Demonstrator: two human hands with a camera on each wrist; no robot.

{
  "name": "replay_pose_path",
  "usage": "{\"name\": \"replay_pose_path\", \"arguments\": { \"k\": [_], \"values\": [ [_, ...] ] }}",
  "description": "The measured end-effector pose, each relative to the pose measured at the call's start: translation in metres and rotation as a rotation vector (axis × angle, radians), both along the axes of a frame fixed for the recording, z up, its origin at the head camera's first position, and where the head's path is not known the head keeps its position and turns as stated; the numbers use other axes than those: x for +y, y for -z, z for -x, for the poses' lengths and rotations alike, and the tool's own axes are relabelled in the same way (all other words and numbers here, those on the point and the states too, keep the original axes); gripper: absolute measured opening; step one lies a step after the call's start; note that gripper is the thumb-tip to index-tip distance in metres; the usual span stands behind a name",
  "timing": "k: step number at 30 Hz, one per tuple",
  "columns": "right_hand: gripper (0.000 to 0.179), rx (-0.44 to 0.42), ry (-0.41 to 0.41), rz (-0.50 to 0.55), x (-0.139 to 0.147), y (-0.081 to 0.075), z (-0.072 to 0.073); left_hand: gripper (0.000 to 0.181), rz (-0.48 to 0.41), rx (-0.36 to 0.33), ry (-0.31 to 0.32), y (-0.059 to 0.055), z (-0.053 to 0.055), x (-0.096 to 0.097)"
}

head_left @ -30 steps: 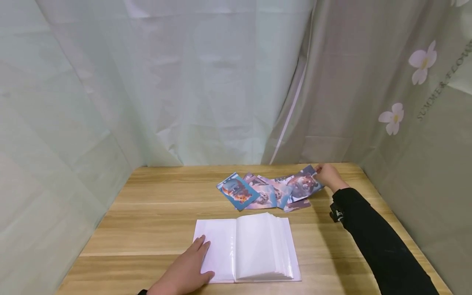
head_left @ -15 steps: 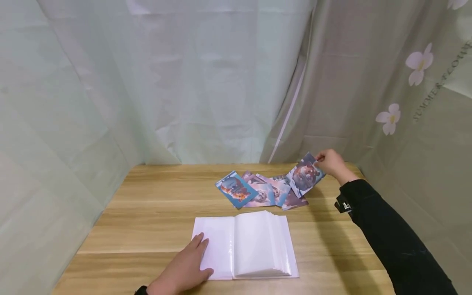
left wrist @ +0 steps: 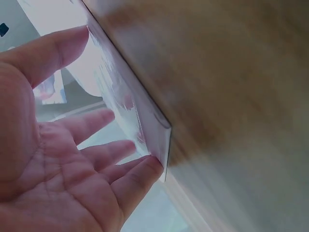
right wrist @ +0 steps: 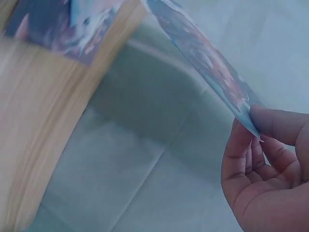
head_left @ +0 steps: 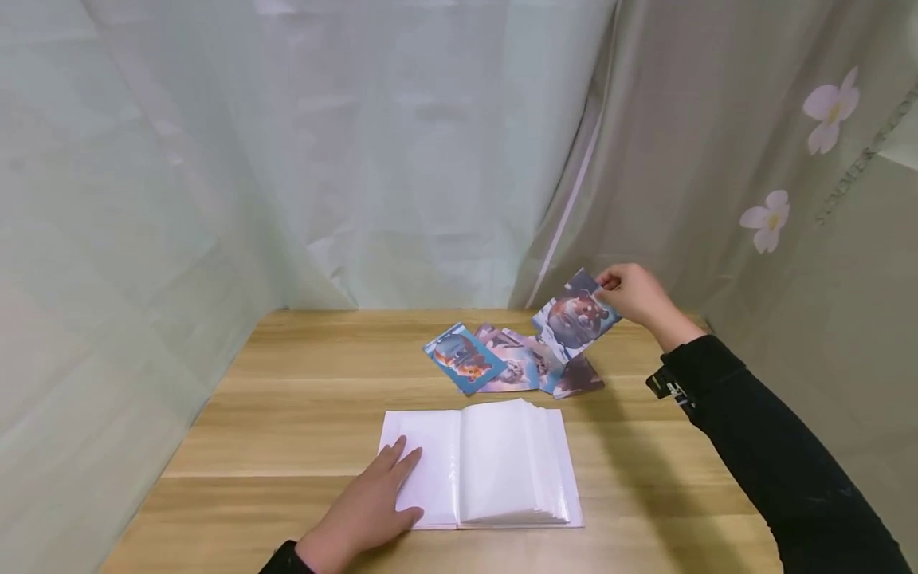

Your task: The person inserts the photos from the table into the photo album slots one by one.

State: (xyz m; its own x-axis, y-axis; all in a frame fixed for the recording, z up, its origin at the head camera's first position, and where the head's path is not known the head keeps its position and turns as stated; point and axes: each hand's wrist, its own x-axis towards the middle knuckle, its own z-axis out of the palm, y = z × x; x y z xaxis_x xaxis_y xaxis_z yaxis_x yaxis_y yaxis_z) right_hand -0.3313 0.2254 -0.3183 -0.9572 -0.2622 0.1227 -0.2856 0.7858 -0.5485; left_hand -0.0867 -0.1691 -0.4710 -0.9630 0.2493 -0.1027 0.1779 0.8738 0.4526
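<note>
My right hand [head_left: 637, 296] pinches one picture card [head_left: 574, 316] by its corner, thumb on one face and fingers behind. The card shows a round bear and is raised over the other cards; in the right wrist view the same card [right wrist: 207, 63] slants up from the fingertips. My left hand [head_left: 369, 498] lies with spread fingers on the left page of an open photo album [head_left: 495, 462]. In the left wrist view its fingertips rest along the edge of the album cover [left wrist: 157, 126]. Clear sleeves fan out on the album's right side.
Several overlapping picture cards lie behind the album, a blue-bordered card [head_left: 464, 359] leftmost and a dark card [head_left: 579, 378] rightmost. They rest on a wooden table [head_left: 301, 414]. Pale curtains [head_left: 402, 159] enclose its back and sides.
My right hand has lifted the bear card off the pile, raising it up and slightly left. My left hand has stayed on the album page. The head view has shifted slightly.
</note>
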Motion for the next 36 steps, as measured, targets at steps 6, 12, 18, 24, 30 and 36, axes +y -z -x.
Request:
{"name": "replay_pose_path", "arguments": {
  "k": [6, 12, 18, 24, 30, 36],
  "values": [
    [0.019, -0.003, -0.053, 0.028, -0.028, -0.002, -0.004, 0.074, 0.006, -0.015, -0.004, -0.002, 0.002, 0.000],
    [0.015, -0.033, -0.127, 0.131, -0.061, 0.002, -0.001, 0.074, 0.017, -0.026, -0.012, -0.004, -0.001, 0.000],
    [0.016, -0.104, -0.200, 0.228, -0.096, 0.018, 0.004, 0.074, 0.023, -0.017, 0.021, -0.006, -0.004, 0.003],
    [0.013, -0.221, -0.244, 0.292, -0.132, 0.041, 0.010, 0.075, 0.041, 0.004, 0.042, -0.004, -0.004, 0.004],
    [0.010, -0.342, -0.238, 0.419, -0.159, 0.070, 0.015, 0.075, 0.043, 0.012, 0.057, -0.002, -0.005, 0.005],
    [0.011, -0.406, -0.197, 0.481, -0.174, 0.094, 0.015, 0.077, 0.062, 0.009, 0.070, -0.002, -0.004, 0.007]
  ]
}}
